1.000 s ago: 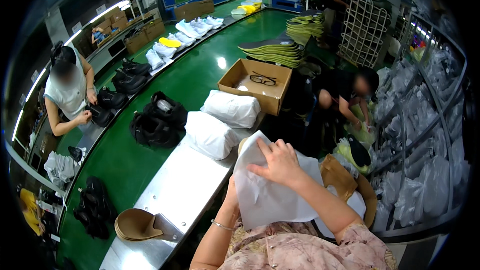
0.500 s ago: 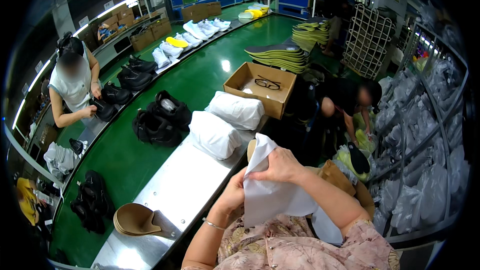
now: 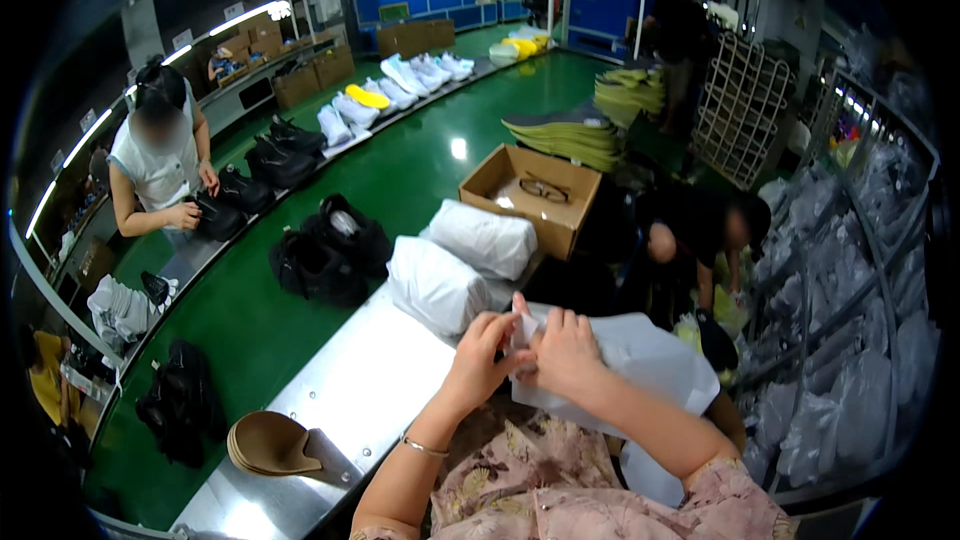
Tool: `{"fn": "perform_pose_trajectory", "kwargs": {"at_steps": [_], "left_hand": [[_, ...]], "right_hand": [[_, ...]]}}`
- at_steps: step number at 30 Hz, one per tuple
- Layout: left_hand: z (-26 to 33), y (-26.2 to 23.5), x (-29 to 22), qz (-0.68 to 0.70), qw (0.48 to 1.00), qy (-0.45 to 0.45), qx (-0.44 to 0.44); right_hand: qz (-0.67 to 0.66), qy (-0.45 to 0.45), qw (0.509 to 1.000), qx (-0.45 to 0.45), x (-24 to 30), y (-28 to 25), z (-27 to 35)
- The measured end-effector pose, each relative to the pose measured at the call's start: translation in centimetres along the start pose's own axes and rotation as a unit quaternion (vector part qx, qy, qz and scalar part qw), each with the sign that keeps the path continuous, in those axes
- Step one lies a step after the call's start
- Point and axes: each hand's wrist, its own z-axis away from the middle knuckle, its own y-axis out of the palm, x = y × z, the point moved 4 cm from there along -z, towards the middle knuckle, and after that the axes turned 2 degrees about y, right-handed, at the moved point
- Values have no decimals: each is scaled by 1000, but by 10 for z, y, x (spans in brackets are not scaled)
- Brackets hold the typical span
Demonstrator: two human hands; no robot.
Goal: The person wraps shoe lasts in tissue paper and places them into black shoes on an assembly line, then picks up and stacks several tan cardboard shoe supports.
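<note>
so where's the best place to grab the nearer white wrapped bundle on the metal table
Probably by its long sides, coming down from above with one of the hands on each. The white bundle lies flat on the metal table, soft and pillow-shaped, with its far end close to a second bundle, so the ends give less room.

- My left hand [image 3: 480, 358] and right hand [image 3: 565, 352] meet at the top edge of a white bag [image 3: 640, 370], pinching it.
- Two stuffed white bags [image 3: 437, 285] lie near the far end of the steel counter [image 3: 370, 390].
- A tan insole stack [image 3: 270, 443] sits at its near left corner.
- An open cardboard box [image 3: 530, 195] stands beyond.
</note>
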Motion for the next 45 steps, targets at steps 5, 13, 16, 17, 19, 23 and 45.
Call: {"fn": "perform_pose_trajectory", "kwargs": {"at_steps": [5, 13, 16, 17, 19, 23, 45], "left_hand": [[4, 1, 14, 41, 999, -22, -22], [32, -10, 57, 274, 863, -349, -242], [57, -14, 7, 177, 876, -293, -339], [63, -4, -13, 216, 887, -270, -306], [75, 26, -34, 221, 924, -220, -219], [57, 61, -12, 274, 945, -161, -74], [48, 17, -4, 625, 744, -212, -108]], "right_hand": [[-9, -12, 1000, 5, 4, -5, 0], [-112, 22, 992, 57, 2, -12, -3], [-51, 80, 994, -45, -17, -18, -10], [-53, 100, 989, -92, -22, -22, -13], [-65, 149, 977, -134, -23, -24, -19], [-115, 178, 966, -148, -1, -32, -18], [-860, 112, 497, -20, -5, 8, 36]]}}
